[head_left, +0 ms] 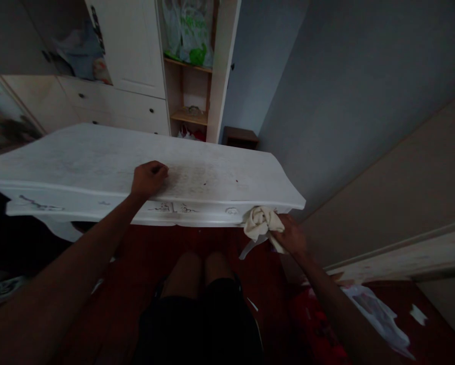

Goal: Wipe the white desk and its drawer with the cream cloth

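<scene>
A white table (94,152) with a curved front edge and carved trim stretches across in front of me. Dark smudges cover the middle of its top. My left hand (149,178) rests on the tabletop beside the smudges, fingers curled into a pinch; what they hold, if anything, is too small to make out. At the table's front right, my right hand (291,236) grips a bunched cream cloth (263,223), pressed against the carved front trim. A loose end of the cloth hangs below the edge.
Behind the table stands a white cabinet (136,48), with plastic bags (193,30) on a shelf behind its open door. A small brown stand (240,137) is by the wall. White plastic (379,314) lies at the lower right, near a red bag (314,324).
</scene>
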### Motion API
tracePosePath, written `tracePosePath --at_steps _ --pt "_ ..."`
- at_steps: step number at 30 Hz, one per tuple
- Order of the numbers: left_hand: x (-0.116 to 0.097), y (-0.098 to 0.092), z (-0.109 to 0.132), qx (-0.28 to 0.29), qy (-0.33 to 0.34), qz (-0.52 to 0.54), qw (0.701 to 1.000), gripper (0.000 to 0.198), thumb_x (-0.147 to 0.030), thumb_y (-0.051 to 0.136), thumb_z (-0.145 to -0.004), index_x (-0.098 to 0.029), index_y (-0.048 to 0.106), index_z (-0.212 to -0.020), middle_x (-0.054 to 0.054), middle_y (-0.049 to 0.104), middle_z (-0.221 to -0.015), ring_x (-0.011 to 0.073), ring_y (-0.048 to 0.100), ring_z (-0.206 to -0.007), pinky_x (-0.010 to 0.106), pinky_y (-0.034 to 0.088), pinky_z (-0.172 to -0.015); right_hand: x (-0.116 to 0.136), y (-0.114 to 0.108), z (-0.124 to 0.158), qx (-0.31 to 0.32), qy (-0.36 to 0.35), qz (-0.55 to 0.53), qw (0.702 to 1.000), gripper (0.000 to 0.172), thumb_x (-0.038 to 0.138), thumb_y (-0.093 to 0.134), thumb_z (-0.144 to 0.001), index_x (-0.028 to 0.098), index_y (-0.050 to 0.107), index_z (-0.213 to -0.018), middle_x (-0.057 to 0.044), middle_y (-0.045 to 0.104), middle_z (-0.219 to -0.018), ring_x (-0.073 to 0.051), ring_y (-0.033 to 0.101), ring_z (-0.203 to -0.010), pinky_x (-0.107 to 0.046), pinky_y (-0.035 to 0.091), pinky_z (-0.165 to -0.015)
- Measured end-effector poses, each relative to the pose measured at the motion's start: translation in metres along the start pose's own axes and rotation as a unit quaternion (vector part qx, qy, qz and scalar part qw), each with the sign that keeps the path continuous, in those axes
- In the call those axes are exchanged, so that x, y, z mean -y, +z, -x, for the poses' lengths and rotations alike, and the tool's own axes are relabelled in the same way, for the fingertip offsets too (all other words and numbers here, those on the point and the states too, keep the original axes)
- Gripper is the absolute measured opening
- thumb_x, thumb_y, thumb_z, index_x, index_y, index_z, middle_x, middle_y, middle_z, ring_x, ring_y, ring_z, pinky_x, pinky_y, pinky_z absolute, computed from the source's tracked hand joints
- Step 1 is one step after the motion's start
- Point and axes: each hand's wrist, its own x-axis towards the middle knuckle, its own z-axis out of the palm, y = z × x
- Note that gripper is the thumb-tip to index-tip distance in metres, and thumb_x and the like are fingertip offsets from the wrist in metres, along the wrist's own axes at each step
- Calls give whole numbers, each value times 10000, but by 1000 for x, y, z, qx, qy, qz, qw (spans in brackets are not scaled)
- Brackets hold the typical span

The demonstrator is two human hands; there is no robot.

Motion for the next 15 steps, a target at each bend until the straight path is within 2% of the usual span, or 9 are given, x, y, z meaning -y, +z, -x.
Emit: tracePosePath --at_steps 2,4,7,9,11,12,15 --pt "-1 -1 0 5 -6 -4 1000 242 -376 509 -773 -217 690 -743 35 737 -757 216 677 -801 305 513 -791 7 -19 -6 -18 -27 -54 998 301 307 589 -832 199 672 -1101 -97 705 -1054 -260 675 -932 -379 554 -806" --pt "0 0 0 5 -10 4 1000 222 -372 521 -771 -229 688 -735 26 738 -752 213 675 -794 300 515 -790 15 -40 -19 -64 -33 -84 994 304 345 614 -822 204 668 -1085 -90 708 -1037 -257 674 -919 -384 551 -817" --pt "4 2 -1 -2 -5 31 999 200 -358 534 -763 -231 683 -723 29 732 -729 208 674 -743 304 521 -765 21 -70 -55 -157 19 -75 985 285 377 626 -811 195 662 -1028 -90 705 -979 -255 666 -859 -388 547 -800" --pt "6 3 -2 -6 3 45 999 197 -355 540 -760 -227 681 -713 32 726 -712 203 672 -713 307 524 -749 21 -85 -86 -222 48 -39 973 307 402 634 -802 186 658 -1018 -103 693 -979 -272 655 -890 -409 535 -834" --pt "7 3 -2 -10 10 45 999 202 -357 541 -759 -222 678 -699 30 722 -698 201 673 -706 309 526 -742 21 -94 -120 -279 49 -7 959 338 403 634 -782 175 658 -1030 -121 679 -1014 -296 634 -967 -437 512 -889" --pt "7 3 -2 -12 12 43 999 206 -358 539 -759 -219 678 -696 27 720 -693 201 675 -707 308 526 -740 20 -95 -135 -285 52 4 957 372 392 619 -790 177 647 -1092 -123 672 -1064 -301 619 -1021 -446 500 -919" --pt "6 3 -1 -15 10 37 999 218 -352 530 -754 -208 685 -703 23 722 -691 196 678 -711 294 522 -728 22 -82 -170 -250 71 39 965 483 360 573 -837 177 574 -1283 -140 621 -1211 -319 557 -1161 -464 463 -981"
